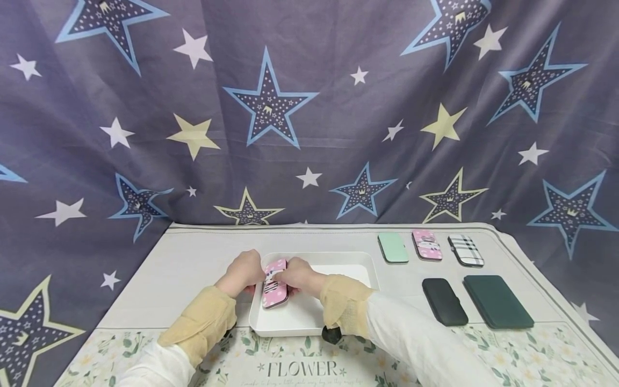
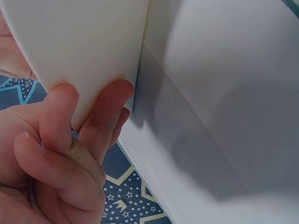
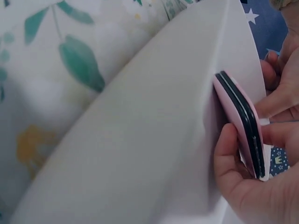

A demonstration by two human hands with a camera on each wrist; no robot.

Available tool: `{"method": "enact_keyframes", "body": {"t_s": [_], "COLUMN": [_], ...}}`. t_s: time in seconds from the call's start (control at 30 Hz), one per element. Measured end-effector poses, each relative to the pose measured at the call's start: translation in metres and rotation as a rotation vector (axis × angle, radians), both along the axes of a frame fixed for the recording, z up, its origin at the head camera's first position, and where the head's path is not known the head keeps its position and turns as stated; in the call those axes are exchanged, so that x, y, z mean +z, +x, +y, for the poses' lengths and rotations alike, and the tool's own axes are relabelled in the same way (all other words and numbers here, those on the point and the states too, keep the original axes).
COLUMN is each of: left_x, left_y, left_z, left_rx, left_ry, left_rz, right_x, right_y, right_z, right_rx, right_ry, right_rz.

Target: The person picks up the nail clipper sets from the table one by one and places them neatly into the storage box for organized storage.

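A small pink hard case (image 1: pixel 275 293) with white spots and a dark printed pattern stands in the left part of a white tray (image 1: pixel 309 329). My right hand (image 1: pixel 300 273) pinches the case between thumb and fingers; its dark seam shows edge-on in the right wrist view. At the tray's left side, my left hand (image 1: pixel 245 270) holds the wall, its curled fingers (image 2: pixel 108 105) against the outer face. The left thumb reaches over the rim toward the case; whether it touches the case I cannot tell.
Right of the tray lie a mint green case (image 1: pixel 393 248), another pink case (image 1: pixel 427 245), a plaid case (image 1: pixel 466 250), a black case (image 1: pixel 444 301) and a larger dark green case (image 1: pixel 498 301). A star-patterned curtain (image 1: pixel 309 134) hangs behind the table.
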State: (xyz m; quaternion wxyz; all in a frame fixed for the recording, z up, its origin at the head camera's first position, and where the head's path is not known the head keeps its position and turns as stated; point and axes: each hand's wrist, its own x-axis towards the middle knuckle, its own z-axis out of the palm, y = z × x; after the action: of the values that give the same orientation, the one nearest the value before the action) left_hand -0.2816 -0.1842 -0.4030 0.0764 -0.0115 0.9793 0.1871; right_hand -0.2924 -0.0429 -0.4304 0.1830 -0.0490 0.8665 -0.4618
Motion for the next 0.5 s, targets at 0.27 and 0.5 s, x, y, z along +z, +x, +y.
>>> {"method": "enact_keyframes", "body": {"t_s": [0.27,0.5], "left_x": [-0.002,-0.0011], "left_y": [-0.0006,-0.001], "left_z": [-0.0003,0.001], "left_rx": [0.015,0.02], "left_ry": [0.0,0.004], "left_rz": [-0.009,-0.012], "right_x": [0.0014,0.0035], "right_y": [0.0003,0.0033], "right_z": [0.0056,0.0068], "right_rx": [0.07,0.1], "right_ry": [0.137,0.154], "right_rz": [0.087,0.118]}}
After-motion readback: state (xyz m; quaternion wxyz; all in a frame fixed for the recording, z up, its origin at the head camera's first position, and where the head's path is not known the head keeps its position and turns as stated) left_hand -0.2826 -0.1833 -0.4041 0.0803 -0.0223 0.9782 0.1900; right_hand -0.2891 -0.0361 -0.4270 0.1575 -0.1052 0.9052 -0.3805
